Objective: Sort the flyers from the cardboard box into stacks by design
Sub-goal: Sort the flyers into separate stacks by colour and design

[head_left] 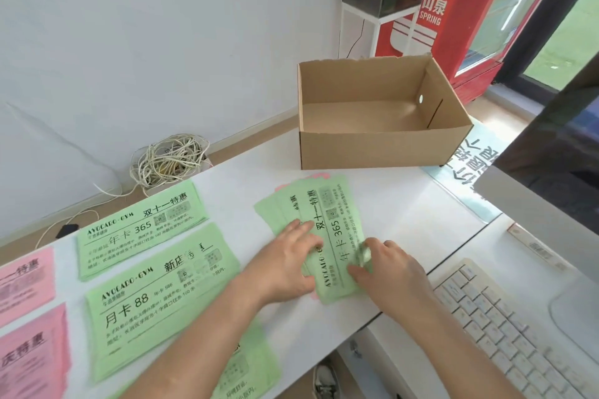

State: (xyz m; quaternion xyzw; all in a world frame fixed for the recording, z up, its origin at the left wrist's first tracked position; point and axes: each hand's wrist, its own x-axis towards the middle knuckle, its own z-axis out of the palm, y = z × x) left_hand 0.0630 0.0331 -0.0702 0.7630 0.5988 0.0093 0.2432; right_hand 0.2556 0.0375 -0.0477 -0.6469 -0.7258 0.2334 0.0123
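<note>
The left hand (285, 264) lies flat on the fanned flyers (275, 210) on the counter (405, 204), apparently pinning them, while the right hand (385, 269) pinches the top flyer (335, 233) to peel 1 off. The cardboard box (382, 149) stands empty.
</note>
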